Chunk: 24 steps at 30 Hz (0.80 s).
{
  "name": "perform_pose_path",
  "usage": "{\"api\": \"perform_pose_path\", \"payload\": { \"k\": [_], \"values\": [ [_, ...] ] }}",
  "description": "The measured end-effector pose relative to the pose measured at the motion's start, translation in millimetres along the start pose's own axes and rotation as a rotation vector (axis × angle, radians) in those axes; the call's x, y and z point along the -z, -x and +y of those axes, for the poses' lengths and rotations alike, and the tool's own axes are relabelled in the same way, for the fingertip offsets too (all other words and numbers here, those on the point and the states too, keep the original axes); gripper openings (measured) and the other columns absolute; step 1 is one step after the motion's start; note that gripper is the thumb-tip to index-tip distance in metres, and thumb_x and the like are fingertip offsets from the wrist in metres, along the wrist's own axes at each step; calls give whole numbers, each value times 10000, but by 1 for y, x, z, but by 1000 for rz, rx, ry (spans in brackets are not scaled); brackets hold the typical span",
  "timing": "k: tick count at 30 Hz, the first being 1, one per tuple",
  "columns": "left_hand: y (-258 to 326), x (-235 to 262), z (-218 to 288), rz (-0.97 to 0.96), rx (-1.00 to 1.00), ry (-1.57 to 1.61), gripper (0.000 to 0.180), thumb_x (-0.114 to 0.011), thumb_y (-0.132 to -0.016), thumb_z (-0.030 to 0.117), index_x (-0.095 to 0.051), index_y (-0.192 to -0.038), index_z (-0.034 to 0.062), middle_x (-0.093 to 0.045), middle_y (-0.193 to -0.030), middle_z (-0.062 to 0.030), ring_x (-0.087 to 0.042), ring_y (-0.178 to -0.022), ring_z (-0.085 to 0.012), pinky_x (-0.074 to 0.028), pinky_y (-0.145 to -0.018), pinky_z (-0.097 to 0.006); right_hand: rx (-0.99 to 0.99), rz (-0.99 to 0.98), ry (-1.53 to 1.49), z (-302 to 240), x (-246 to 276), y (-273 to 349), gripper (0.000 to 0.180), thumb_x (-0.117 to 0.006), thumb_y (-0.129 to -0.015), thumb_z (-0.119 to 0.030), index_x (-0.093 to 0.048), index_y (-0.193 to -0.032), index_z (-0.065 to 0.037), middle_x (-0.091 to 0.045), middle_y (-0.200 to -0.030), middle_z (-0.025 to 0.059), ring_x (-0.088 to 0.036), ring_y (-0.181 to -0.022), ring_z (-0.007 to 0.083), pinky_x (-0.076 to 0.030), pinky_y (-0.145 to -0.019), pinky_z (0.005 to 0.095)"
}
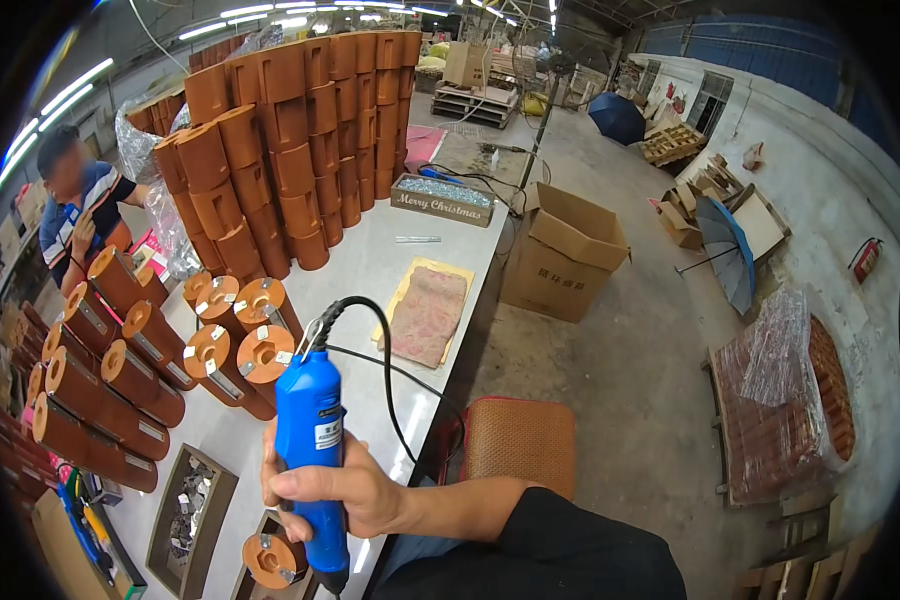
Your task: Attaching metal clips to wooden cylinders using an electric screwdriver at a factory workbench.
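Observation:
A blue electric screwdriver [310, 430] stands nearly upright in my right hand [355, 495], which is closed around its body. A black cord loops from the hanging ring at its top. The tip points down at the lower edge of the picture, beside a brown cylindrical piece [268, 562] with small metal parts on its face. Whether the tip touches anything cannot be made out. Close by, a long grey tray [160, 535] holds small metal pieces. My left hand is not in view.
Brown cylinders [295, 150] are stacked high at the back of the table [355, 235]; several more [100, 380] lie at left. A cloth pad [430, 315] and a box of screws [440, 205] lie along the right side. A carton [565, 250] and a stool [520, 445] stand beside the table. A person [75, 205] sits across.

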<state>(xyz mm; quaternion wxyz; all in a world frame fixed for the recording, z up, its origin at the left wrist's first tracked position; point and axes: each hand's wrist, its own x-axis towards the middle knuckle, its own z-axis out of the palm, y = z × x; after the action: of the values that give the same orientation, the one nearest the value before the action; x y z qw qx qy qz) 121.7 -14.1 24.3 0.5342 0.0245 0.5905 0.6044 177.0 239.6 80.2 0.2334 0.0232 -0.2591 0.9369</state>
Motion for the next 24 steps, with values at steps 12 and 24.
{"api": "perform_pose_path", "payload": {
  "k": [12, 24],
  "values": [
    [-4, 11, -17, -72, -107, -17, 191, -505, -1025, 205, -581, -1012, 31, -379, -584, 34, -301, -462, -50, -223, -425, -221, -66, -11, 27, 22, -10, -6, 342, -690, -832, -98, -474, -1094, -54, -582, -839, 116, -591, -540, 162, -515, -555, 288],
    [-8, 22, -27, 17, -315, 127, 166, -494, -1032, 202, -545, -956, 64, -410, -570, 10, -315, -442, -69, -236, -403, -214, -11, 61, 59, 26, -12, -12, 342, -684, -835, -103, -484, -1112, -80, -592, -859, 127, -599, -548, 197, -530, -550, 338]
  ]
}}
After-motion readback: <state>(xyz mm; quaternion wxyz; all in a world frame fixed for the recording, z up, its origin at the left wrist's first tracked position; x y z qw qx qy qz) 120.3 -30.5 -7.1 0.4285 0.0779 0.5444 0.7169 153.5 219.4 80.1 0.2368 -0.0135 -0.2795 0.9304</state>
